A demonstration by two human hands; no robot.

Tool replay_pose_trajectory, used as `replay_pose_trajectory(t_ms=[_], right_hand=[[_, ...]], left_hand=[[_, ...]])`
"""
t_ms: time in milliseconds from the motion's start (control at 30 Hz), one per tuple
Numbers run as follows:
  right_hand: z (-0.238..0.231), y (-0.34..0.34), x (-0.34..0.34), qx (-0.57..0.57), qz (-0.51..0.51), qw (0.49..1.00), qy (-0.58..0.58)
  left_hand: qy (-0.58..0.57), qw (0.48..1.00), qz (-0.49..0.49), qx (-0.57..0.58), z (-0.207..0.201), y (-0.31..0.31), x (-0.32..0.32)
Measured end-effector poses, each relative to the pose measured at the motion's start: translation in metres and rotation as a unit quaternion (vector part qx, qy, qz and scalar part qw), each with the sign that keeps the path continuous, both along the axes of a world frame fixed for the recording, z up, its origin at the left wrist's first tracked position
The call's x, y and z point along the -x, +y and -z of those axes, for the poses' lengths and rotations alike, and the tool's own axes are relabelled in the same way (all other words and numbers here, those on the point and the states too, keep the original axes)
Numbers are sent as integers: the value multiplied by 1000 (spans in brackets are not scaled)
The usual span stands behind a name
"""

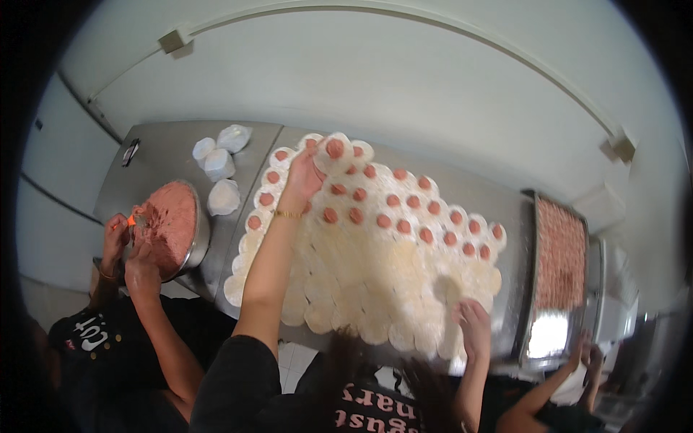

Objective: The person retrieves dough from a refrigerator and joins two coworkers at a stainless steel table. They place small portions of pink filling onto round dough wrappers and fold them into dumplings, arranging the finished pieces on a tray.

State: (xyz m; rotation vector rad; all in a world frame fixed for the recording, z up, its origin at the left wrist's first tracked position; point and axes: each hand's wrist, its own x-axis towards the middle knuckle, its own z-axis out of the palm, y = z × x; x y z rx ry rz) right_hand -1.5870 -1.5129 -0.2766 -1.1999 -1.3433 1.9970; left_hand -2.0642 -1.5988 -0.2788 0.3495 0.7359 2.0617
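Observation:
My left hand [309,173] reaches over the far part of the table, its fingers closed on a round dough wrapper [323,160] that carries a ball of pink meat filling [334,149]. Below it, floured dough wrappers [361,281] overlap in a broad sheet. Several in the far rows bear meat balls [393,200], while the near rows are bare. By the sheet's near right edge is my right hand [473,322], its fingers curled together. Whatever they may hold is too small to make out.
At the left, a co-worker's hands [142,273] work with an orange-handled tool [134,219] at a metal bowl [204,234] of minced meat. Wrapped white stacks [219,165] stand beyond it. A tray [535,249] of meat pieces lies right, near another person's hands [586,353].

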Motion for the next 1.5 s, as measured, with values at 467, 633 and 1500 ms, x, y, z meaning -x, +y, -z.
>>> replay_pose_trajectory(t_ms=[467,633,1500], right_hand=[[24,-74,-113,155,71,966,196],[36,-78,-144,201,146,917,313],[142,-6,-184,-108,378,919,-38]], left_hand=[[-57,967,220,118,27,-49,-443],[33,956,219,190,20,-54,-479],[129,907,-43,399,89,-276,-357]])
